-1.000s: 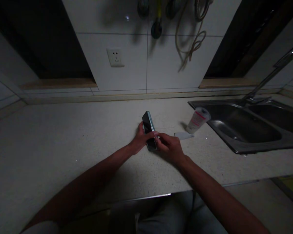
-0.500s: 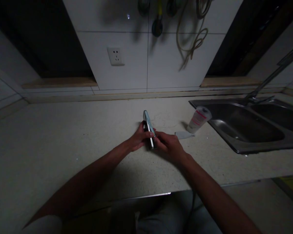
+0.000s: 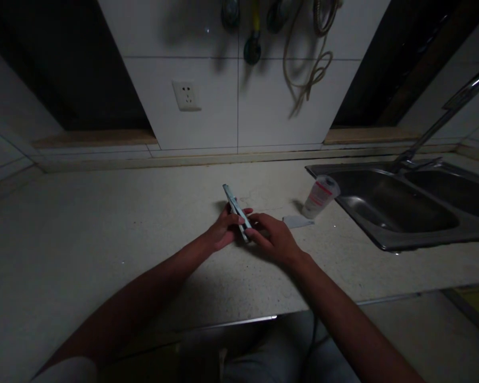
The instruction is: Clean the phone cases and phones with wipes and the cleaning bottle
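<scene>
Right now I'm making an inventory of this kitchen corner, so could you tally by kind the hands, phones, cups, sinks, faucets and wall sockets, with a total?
Hands: 2 (left hand, right hand)
Phone: 1, as it appears; seen nearly edge-on
Cup: 1
Sink: 1, with two bowls
Faucet: 1
Wall socket: 1
Total: 7

Pale speckled countertop (image 3: pixel 143 202), translucent cup (image 3: pixel 320 197) with red print, flat greyish scrap (image 3: pixel 297 222) just beside its base
</scene>
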